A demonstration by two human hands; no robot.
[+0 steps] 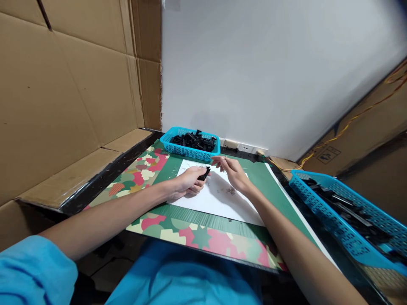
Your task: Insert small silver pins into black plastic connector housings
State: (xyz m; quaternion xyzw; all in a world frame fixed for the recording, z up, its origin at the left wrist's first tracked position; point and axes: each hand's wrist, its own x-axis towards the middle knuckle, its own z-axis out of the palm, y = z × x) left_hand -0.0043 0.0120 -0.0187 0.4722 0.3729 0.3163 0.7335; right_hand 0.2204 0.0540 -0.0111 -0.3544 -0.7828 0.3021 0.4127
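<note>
My left hand (190, 181) is closed round a small black part (205, 173), whose upper end sticks out past the thumb. To the right of it, my right hand (231, 169) is raised over the white sheet (203, 201), its fingers bent toward the black part but apart from it. The thumb and forefinger come close together; whether anything tiny is between them is too small to tell. Small brownish bits (230, 191) lie on the sheet under my right hand.
A blue basket (190, 151) of black parts stands at the back of the green mat (263, 169). Another blue basket (337, 216) with longer black parts is at the right. Cardboard (63, 84) walls the left; power sockets (244, 147) line the back wall.
</note>
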